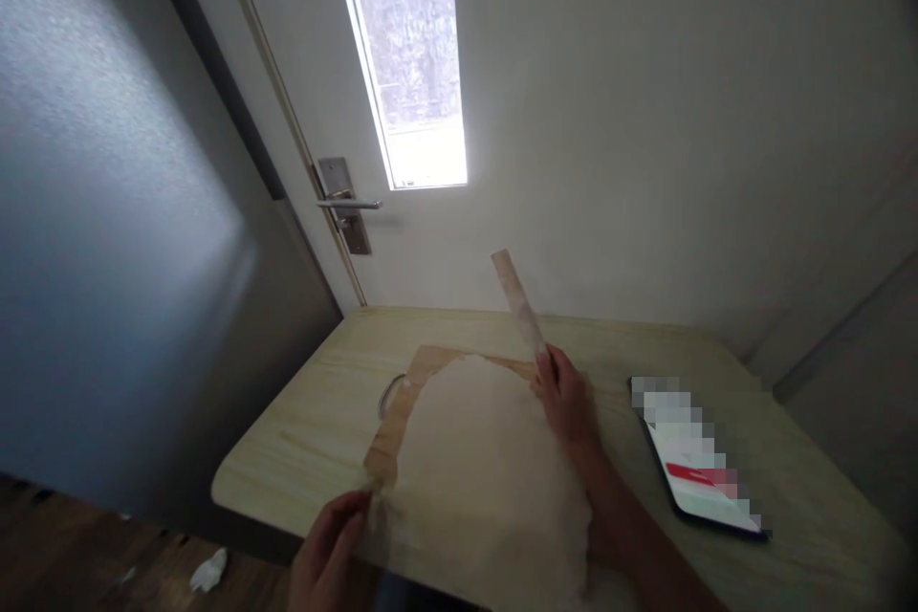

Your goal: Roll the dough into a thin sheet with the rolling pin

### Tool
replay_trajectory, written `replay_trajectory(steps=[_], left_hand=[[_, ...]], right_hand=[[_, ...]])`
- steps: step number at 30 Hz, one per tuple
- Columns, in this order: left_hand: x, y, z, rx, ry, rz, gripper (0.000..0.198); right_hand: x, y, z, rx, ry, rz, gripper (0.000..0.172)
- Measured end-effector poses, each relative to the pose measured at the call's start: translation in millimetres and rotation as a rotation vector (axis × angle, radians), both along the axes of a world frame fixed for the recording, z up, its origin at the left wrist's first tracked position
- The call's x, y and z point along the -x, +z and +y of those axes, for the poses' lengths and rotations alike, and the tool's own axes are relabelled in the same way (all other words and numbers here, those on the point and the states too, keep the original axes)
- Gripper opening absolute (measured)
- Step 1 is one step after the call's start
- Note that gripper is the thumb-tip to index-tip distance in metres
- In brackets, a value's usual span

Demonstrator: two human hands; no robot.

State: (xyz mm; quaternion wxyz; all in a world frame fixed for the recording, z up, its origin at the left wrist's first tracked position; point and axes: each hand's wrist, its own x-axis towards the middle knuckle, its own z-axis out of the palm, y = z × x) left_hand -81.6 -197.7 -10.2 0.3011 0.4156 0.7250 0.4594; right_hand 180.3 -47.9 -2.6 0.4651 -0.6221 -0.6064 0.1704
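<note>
A pale sheet of paper point(488, 459) with ragged, torn-looking edges lies on the light wood table. Brown paper strips point(396, 421) run along its left side and top. My left hand point(331, 540) is at the sheet's lower left corner, its fingers pinched on the edge of the brown strip. My right hand point(564, 394) is closed around the lower end of a long, thin brown paper strip point(514, 295), which sticks up and leans left above the sheet's upper right corner. My right forearm passes over the sheet's right side.
A phone or tablet point(670, 473) with a partly blurred screen lies on the table point(287, 454) at the right. A thin loop point(387, 394) sits left of the sheet. Behind stands a white door with a handle point(349, 204). Crumpled white scraps point(208, 571) are on the floor.
</note>
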Motion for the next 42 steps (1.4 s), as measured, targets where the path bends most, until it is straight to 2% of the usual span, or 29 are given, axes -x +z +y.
replay_trajectory(steps=[5,8,13,16,19,24,27,31,35,38,42], left_hand=[[-7.8,9.0,1.4,0.057,-0.073,-0.108,0.033],[-14.5,11.1,10.5,0.082,-0.037,-0.241,0.037],[-25.8,10.0,17.2,0.088,0.111,-0.635,0.046],[-33.3,15.3,15.1,0.133,0.116,-0.840,0.046],[-36.5,20.4,12.0,0.152,0.070,-0.956,0.040],[-36.8,16.0,14.1,0.153,-0.128,-1.117,0.029],[-45.3,12.8,20.9,0.160,-0.145,-1.133,0.035],[-63.4,13.3,30.4,0.178,-0.020,-1.023,0.049],[-70.8,19.3,37.4,0.187,0.034,-0.957,0.048],[-65.7,32.4,45.1,0.123,-0.030,-0.892,0.049],[-51.2,64.6,64.5,0.136,-0.223,-0.712,0.044]], right_hand=[[-1.0,2.5,-1.0,-0.008,0.052,0.068,0.037],[-1.3,3.5,-1.6,-0.004,0.040,0.083,0.037],[-1.7,1.4,-0.7,-0.006,0.039,0.104,0.038],[-1.9,-1.2,-0.2,-0.040,0.055,0.104,0.040],[-2.2,-4.6,1.4,-0.072,0.051,0.111,0.042],[-2.3,-7.3,3.8,-0.086,0.043,0.145,0.040],[-2.4,-8.0,4.2,-0.075,0.038,0.174,0.038],[-2.8,-9.8,5.0,-0.078,0.028,0.212,0.038],[-2.7,-11.2,6.6,-0.120,0.001,0.269,0.040],[-1.4,-11.7,7.4,-0.141,-0.010,0.313,0.042],[0.7,-11.2,8.0,-0.143,-0.056,0.365,0.043]])
